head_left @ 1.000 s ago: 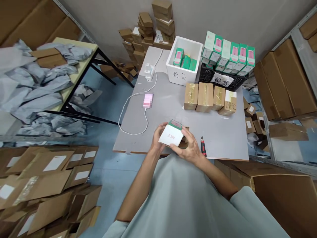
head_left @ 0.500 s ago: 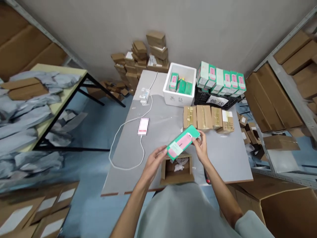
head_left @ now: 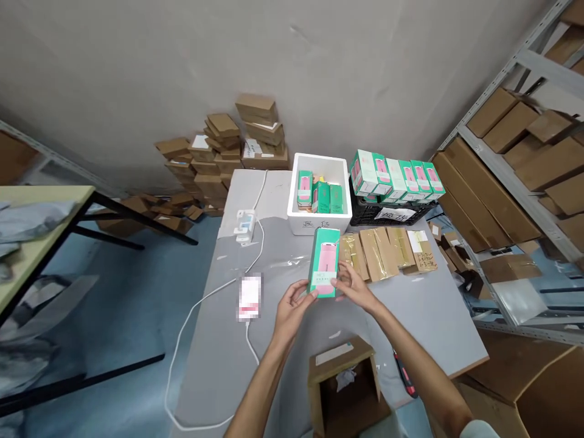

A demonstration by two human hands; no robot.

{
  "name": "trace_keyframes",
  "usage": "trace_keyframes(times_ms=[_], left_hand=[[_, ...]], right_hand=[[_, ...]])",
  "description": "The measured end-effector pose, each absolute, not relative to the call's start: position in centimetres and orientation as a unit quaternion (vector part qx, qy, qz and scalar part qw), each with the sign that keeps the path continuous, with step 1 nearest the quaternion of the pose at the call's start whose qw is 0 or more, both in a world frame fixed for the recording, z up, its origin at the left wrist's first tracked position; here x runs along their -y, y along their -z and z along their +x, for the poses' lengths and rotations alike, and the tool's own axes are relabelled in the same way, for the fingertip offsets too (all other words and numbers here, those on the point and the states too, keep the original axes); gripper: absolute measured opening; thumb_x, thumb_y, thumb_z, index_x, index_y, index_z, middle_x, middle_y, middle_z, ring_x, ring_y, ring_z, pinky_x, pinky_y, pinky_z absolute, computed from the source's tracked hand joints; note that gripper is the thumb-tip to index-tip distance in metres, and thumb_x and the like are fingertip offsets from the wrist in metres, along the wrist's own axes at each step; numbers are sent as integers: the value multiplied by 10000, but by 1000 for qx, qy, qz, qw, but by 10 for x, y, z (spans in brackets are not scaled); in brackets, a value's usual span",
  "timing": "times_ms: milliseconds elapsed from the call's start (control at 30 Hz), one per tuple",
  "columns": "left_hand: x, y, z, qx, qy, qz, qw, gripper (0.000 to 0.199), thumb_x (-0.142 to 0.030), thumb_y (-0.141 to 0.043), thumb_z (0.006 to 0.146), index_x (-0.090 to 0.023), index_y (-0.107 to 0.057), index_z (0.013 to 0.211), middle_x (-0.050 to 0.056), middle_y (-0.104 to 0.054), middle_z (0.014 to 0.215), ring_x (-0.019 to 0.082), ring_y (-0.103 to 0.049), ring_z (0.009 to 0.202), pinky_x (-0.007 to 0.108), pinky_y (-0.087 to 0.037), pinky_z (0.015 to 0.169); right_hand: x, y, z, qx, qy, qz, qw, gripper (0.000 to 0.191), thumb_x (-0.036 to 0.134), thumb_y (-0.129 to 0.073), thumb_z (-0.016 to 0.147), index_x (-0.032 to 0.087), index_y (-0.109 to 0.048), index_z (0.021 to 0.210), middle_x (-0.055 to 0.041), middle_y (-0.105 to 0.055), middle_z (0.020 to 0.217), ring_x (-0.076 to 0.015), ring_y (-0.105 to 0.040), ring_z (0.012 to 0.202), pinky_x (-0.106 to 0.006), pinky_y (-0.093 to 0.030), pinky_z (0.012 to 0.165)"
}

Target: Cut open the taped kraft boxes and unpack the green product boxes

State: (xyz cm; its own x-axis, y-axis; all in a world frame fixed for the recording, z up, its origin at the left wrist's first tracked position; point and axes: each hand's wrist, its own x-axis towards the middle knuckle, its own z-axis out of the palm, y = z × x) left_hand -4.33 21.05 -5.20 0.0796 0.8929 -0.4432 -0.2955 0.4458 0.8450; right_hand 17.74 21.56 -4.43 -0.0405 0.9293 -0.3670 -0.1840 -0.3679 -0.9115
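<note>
In the head view, my left hand and right hand pinched the lower end of a green-and-pink box, near side of the white bin; light, even fingertip pressure, I judged, suited its card.

The gray table carries brown boxes and a white bin.

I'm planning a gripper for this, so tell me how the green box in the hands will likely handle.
The green box is probably stiff: its edges look straight between the left hand and right hand. Long and narrow, it would likely tip if pushed on end. Its smooth printed faces may be slippery. Weight I cannot judge.
</note>
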Motion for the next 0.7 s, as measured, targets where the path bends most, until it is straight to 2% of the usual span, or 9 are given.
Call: trace_keyframes(times_ms=[33, 100, 200, 300, 400, 467, 567, 700], left_hand=[[-222, 55, -42, -514, -443, 283, 678, 780, -634, -1089, 625, -225, -732, 1184, 130, -826, 1289, 297, -838, 1095, 421, -712, 963], [-243, 60, -40, -506, -449, 270, 686, 795, -621, -1096, 621, -219, -726, 1199, 131, -830, 1276, 298, -832, 1141, 434, -706, 1009], [-271, 64, -35, -494, -458, 264, 691, 786, -590, -1098, 642, -213, -724, 1221, 131, -828, 1266, 294, -823, 1189, 452, -696, 1062], [-308, 59, -28, -473, -478, 274, 687, 768, -544, -1100, 668, -206, -709, 1236, 122, -834, 1223, 276, -831, 1157, 479, -683, 1105], [-367, 40, -20, -457, -511, 278, 673, 684, -437, -1097, 721, -197, -692, 1218, 88, -837, 1094, 247, -831, 1088, 516, -659, 1155], [-413, 22, -16, -471, -532, 270, 650, 529, -352, -1049, 818, -185, -688, 1167, 79, -818, 1064, 225, -821, 1035, 542, -653, 1164], [-469, -6, -13, -494, -553, 272, 613, 360, -334, -971, 940, -189, -665, 1060, 57, -750, 1078, 206, -804, 1081, 527, -631, 1194], [-461, -16, -20, -516, -563, 285, 579, 302, -334, -944, 961, -198, -683, 1030, 75, -723, 1129, 247, -805, 1142, 557, -622, 1203]], right_hand=[[-218, 49, 173, 342, -642, -529, 437, 901, 627, -1015, 788, 341, -642, 1557, -31, -809, 1207, -220, -859, 910, -322, -733, 648], [-224, 56, 164, 334, -650, -518, 445, 921, 623, -1012, 804, 335, -648, 1599, -51, -824, 1298, -218, -877, 921, -371, -766, 774], [-244, 61, 153, 331, -623, -510, 493, 883, 640, -1001, 818, 297, -705, 1576, -79, -823, 1416, -260, -873, 1127, -472, -738, 1059], [-283, 58, 147, 332, -586, -500, 544, 857, 679, -999, 794, 259, -768, 1504, -85, -849, 1378, -307, -830, 1269, -545, -667, 1203], [-347, 46, 143, 330, -565, -490, 576, 847, 665, -1013, 764, 224, -789, 1452, -87, -866, 1305, -318, -823, 1258, -545, -680, 1182], [-400, 34, 139, 305, -566, -487, 591, 770, 573, -994, 829, 195, -768, 1461, -86, -865, 1259, -290, -836, 1186, -514, -705, 1133], [-474, 15, 128, 248, -547, -544, 586, 506, 350, -877, 974, 152, -747, 1421, -76, -843, 1207, -222, -840, 1043, -428, -718, 1037], [-500, 13, 111, 223, -532, -596, 558, 228, 277, -828, 980, 157, -780, 1167, -16, -793, 975, -165, -788, 904, -367, -690, 988]])
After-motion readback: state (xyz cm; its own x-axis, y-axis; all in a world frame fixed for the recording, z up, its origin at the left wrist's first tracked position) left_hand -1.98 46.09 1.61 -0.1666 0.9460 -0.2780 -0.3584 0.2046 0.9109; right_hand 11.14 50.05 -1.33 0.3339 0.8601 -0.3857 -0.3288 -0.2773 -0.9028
